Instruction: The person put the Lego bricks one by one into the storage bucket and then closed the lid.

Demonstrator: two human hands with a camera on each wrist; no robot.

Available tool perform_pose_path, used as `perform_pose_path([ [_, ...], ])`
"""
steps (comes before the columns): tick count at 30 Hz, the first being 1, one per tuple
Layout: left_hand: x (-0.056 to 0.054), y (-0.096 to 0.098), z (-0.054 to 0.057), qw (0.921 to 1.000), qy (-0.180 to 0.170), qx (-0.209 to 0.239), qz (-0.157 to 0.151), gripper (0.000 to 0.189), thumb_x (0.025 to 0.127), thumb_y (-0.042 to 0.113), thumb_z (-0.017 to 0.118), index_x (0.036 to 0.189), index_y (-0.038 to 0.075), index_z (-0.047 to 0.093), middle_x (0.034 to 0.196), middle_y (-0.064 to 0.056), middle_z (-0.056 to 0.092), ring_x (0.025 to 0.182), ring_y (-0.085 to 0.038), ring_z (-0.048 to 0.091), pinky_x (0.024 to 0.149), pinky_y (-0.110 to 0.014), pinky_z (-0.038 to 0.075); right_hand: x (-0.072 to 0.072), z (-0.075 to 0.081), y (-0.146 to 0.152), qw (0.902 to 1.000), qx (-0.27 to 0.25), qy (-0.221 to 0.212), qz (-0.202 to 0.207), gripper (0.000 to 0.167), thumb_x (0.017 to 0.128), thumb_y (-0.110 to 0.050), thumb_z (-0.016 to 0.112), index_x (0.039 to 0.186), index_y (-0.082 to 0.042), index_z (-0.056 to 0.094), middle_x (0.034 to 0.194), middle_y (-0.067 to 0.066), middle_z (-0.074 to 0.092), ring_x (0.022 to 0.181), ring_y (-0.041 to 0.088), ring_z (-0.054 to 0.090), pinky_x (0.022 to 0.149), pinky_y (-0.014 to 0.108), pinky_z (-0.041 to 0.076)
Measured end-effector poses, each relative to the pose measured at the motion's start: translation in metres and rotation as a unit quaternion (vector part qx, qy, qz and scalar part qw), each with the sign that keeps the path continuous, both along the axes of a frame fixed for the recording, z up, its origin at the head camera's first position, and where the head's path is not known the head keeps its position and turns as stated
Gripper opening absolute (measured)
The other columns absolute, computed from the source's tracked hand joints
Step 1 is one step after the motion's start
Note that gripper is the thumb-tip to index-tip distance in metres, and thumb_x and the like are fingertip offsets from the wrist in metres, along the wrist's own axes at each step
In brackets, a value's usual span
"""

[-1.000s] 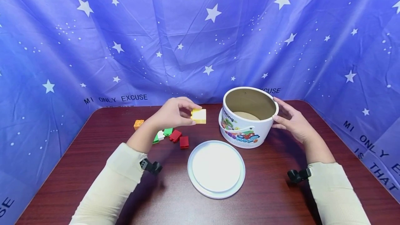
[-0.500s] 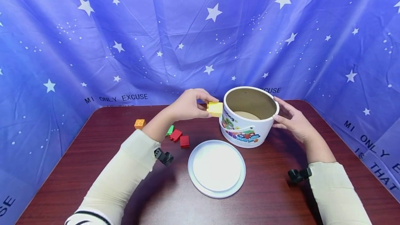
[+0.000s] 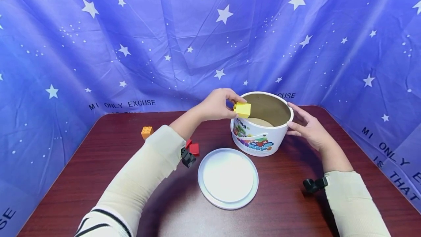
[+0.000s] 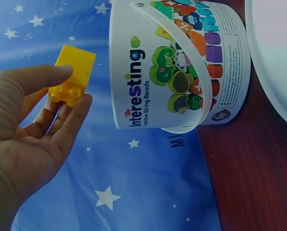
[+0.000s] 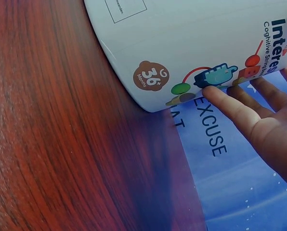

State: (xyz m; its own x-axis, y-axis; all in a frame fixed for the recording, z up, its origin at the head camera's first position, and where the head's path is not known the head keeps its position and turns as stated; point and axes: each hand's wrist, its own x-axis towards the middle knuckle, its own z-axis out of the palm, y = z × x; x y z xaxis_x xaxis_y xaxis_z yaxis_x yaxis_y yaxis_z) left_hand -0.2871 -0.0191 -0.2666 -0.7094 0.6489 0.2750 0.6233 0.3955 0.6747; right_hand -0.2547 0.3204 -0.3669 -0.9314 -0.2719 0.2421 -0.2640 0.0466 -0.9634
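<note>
My left hand [image 3: 218,104] pinches a yellow toy brick [image 3: 242,110] between thumb and fingers. In the head view the brick overlaps the left part of the mouth of a white printed bucket [image 3: 256,142]. The left wrist view shows studs on the brick [image 4: 78,70], facing the fingers. On the bucket's right side rests my right hand [image 3: 310,129], thumb at the rim and fingers spread. The right wrist view has its fairly straight fingers [image 5: 235,108] against the bucket wall [image 5: 172,43]. The bucket stands upright without a lid, its handle hanging at the front.
A round white lid [image 3: 228,175] lies in front of the bucket. Left of it are red bricks [image 3: 194,149], one partly behind the left forearm. Farther left sits an orange brick [image 3: 147,131]. A blue starry cloth [image 3: 184,28] hangs behind the dark red table [image 3: 273,200].
My left hand has carried the yellow brick rightward and away from me, from over the table to the bucket's rim. Its forearm now covers the green and white bricks. The right hand has stayed put.
</note>
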Motion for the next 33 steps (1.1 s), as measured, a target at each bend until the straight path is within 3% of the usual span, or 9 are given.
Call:
perform_pose_path([
  [4, -0.006, 0.01, 0.001, 0.9987, 0.027, -0.043, 0.01, 0.045, 0.074, 0.002, 0.081, 0.118, 0.008, 0.071, 0.107, -0.004, 0.066, 0.097, -0.013, 0.061, 0.081, -0.018, 0.049, 0.0, 0.0, 0.0, 1.0, -0.001, -0.001, 0.001, 0.068, 0.096, 0.002, 0.054, 0.156, -0.008, 0.022, 0.146, 0.026, 0.027, 0.111, 0.012, 0.058, 0.078, 0.034, 0.058],
  [9, -0.016, 0.024, 0.004, 0.9969, 0.027, -0.071, 0.02, 0.046, 0.074, 0.004, 0.081, 0.119, 0.01, 0.071, 0.105, -0.003, 0.069, 0.094, -0.012, 0.06, 0.079, -0.019, 0.046, 0.001, -0.001, 0.0, 1.0, -0.002, 0.002, 0.001, 0.068, 0.096, 0.002, 0.054, 0.155, -0.008, 0.023, 0.144, 0.023, 0.031, 0.11, 0.013, 0.059, 0.078, 0.034, 0.058],
  [16, -0.024, 0.04, 0.005, 0.9984, -0.025, -0.043, 0.026, 0.046, 0.075, 0.001, 0.08, 0.12, 0.006, 0.069, 0.108, -0.006, 0.07, 0.095, -0.015, 0.064, 0.081, -0.016, 0.049, 0.001, -0.001, 0.001, 1.0, 0.001, 0.0, -0.001, 0.067, 0.096, 0.001, 0.055, 0.155, -0.01, 0.024, 0.144, 0.022, 0.031, 0.112, 0.013, 0.057, 0.079, 0.035, 0.058],
  [20, -0.026, 0.043, 0.004, 0.9979, -0.044, -0.013, 0.045, 0.046, 0.075, 0.0, 0.08, 0.12, 0.005, 0.07, 0.106, -0.007, 0.07, 0.095, -0.017, 0.064, 0.08, -0.017, 0.051, 0.001, -0.001, 0.001, 1.0, 0.001, -0.001, -0.002, 0.068, 0.096, 0.001, 0.055, 0.155, -0.01, 0.023, 0.144, 0.021, 0.032, 0.113, 0.014, 0.057, 0.079, 0.035, 0.058],
  [27, -0.029, 0.04, 0.001, 0.9972, -0.029, -0.002, 0.069, 0.044, 0.075, 0.006, 0.082, 0.117, 0.011, 0.072, 0.107, -0.002, 0.07, 0.105, -0.016, 0.062, 0.093, -0.022, 0.045, 0.001, -0.001, -0.001, 1.0, -0.004, -0.001, 0.001, 0.068, 0.096, 0.002, 0.055, 0.155, -0.008, 0.023, 0.144, 0.022, 0.031, 0.112, 0.012, 0.057, 0.078, 0.035, 0.058],
  [33, -0.029, 0.034, -0.001, 0.9971, -0.042, 0.0, 0.063, 0.042, 0.076, 0.006, 0.082, 0.117, 0.01, 0.072, 0.108, -0.005, 0.069, 0.11, -0.022, 0.062, 0.087, -0.019, 0.047, 0.001, 0.0, -0.001, 1.0, 0.0, 0.001, 0.0, 0.068, 0.096, 0.002, 0.054, 0.155, -0.008, 0.022, 0.147, 0.027, 0.026, 0.112, 0.01, 0.057, 0.078, 0.034, 0.058],
])
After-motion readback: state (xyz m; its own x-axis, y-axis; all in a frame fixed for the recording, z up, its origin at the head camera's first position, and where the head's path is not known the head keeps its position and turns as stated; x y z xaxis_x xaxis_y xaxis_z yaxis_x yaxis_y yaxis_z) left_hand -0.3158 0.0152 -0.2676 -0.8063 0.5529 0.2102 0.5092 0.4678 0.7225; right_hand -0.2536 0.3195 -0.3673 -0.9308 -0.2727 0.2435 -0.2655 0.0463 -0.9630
